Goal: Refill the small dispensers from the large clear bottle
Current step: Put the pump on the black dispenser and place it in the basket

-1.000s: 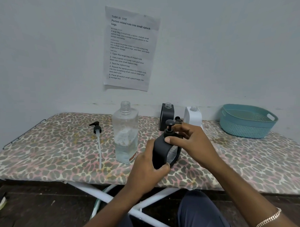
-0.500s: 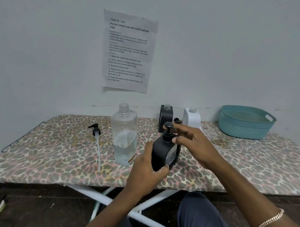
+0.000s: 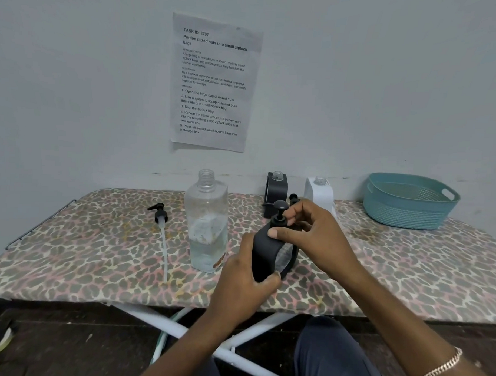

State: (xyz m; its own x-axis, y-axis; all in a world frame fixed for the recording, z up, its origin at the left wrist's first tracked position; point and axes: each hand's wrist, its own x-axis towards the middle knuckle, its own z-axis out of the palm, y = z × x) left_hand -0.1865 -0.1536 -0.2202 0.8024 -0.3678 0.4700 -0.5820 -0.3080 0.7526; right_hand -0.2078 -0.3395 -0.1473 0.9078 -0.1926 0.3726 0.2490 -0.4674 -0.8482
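We grip the black dispenser (image 3: 270, 252) just right of the big clear bottle (image 3: 206, 223): left hand (image 3: 244, 286) clamps its body, right hand (image 3: 310, 235) pinches the pump collar (image 3: 279, 221). Best to hold it upright and twist squarely. The wall sheet (image 3: 214, 82) reads "TASK ID 3797, Portion mixed nuts into small ziplock bags".

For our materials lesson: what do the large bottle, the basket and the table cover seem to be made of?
Large bottle: clear, glossy plastic, seemingly; the liquid shows through.
Basket: teal moulded plastic, matt, with a perforated weave pattern.
Table cover: printed fabric, matt, leopard-patterned, probably padded.
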